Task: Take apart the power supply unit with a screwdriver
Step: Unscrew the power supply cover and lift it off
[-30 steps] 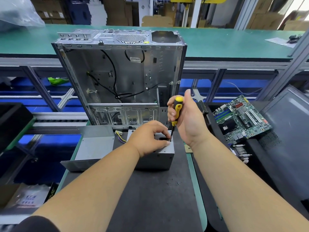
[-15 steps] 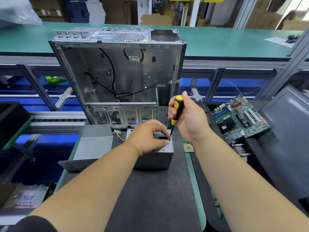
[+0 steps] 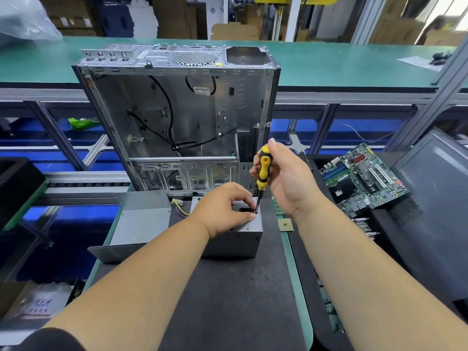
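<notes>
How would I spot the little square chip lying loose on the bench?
Start at the big open metal computer case standing at the back of the dark mat. Come forward to the grey box under the hands; just right of it lies the chip, the only small flat gold-coloured square there.
</notes>
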### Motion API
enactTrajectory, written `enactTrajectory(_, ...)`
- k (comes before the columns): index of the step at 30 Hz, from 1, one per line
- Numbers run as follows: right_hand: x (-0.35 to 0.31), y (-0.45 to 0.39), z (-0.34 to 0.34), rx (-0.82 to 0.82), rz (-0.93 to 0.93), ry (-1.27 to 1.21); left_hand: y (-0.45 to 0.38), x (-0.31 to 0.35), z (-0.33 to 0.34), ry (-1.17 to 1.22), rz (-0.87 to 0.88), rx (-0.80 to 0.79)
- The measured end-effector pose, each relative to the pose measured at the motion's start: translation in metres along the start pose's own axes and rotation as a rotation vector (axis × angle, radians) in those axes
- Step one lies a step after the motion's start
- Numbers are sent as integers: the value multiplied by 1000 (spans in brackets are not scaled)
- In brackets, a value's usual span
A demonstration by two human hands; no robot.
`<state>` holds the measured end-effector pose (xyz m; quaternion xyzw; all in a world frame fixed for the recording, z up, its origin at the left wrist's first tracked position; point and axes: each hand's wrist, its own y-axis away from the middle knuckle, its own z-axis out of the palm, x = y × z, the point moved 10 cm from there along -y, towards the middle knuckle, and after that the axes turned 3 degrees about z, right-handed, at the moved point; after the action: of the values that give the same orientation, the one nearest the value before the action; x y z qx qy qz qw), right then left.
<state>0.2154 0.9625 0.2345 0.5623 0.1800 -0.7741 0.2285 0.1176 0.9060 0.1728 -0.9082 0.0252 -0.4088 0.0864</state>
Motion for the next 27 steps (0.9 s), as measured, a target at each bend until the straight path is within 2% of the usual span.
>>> enactTrajectory(3, 4, 0, 5, 3, 43, -58, 0, 0, 0, 3, 6, 3)
enactTrajectory(10, 5, 1, 13, -65, 11, -33, 0, -1, 0, 2, 7, 6)
enactTrajectory(18, 1, -1, 0, 10, -19, 46, 1, -1, 0, 1, -14, 5)
enactTrajectory(23, 10, -1, 1, 27, 57, -83, 2, -2, 0, 6, -27, -1)
enactTrajectory(27, 10, 1, 9, -24, 34, -99, 2, -2, 0, 14, -33, 5)
